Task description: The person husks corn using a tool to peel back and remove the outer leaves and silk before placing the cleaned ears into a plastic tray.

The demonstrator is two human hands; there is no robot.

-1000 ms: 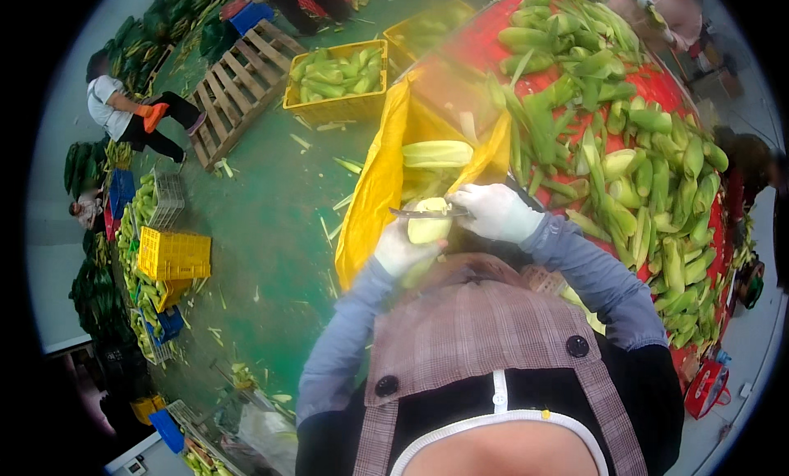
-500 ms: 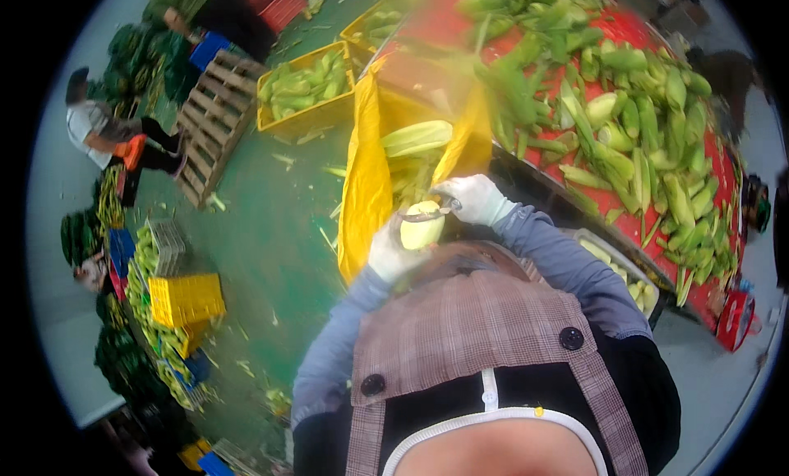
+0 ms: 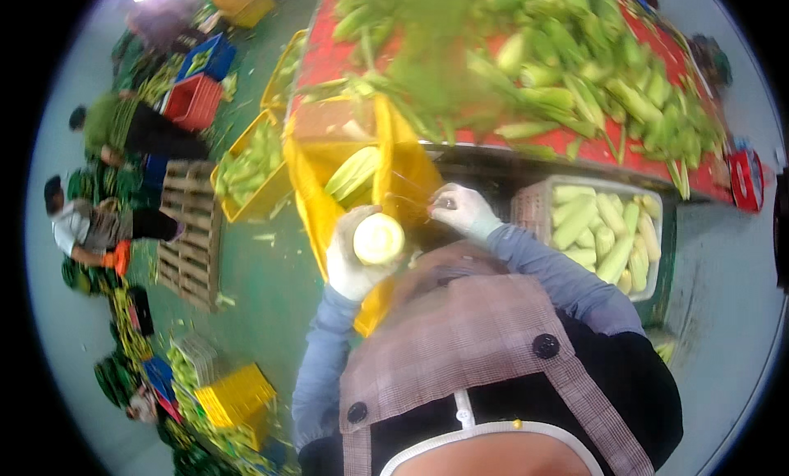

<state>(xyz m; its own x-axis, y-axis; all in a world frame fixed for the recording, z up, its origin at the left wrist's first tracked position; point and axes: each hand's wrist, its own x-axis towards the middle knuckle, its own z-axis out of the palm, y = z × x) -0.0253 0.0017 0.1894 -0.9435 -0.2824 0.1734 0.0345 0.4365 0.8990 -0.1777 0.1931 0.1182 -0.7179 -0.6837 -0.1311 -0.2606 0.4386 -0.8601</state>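
Observation:
My left hand (image 3: 349, 258), in a white glove, is closed around an ear of corn (image 3: 379, 239). The ear's pale round cut end points up. Just to the right, my white-gloved right hand (image 3: 464, 211) is closed on a small knife (image 3: 444, 203). Only a dark bit of the knife shows at the fingers, and its blade is blurred. The knife is apart from the ear. Beyond both hands hangs an open yellow bag (image 3: 316, 176), with green husks (image 3: 355, 176) inside.
A red table (image 3: 485, 137) heaped with green corn (image 3: 567, 65) stands ahead and right. Below its edge sits a white crate (image 3: 602, 181) of husked ears. Yellow crates (image 3: 275, 193), a wooden pallet (image 3: 191, 229) and several co-workers (image 3: 115, 127) are at left.
The view has turned right, bringing the white crate into sight. My right hand and knife have moved off the ear, whose cut end now faces up. Husks on the table blur.

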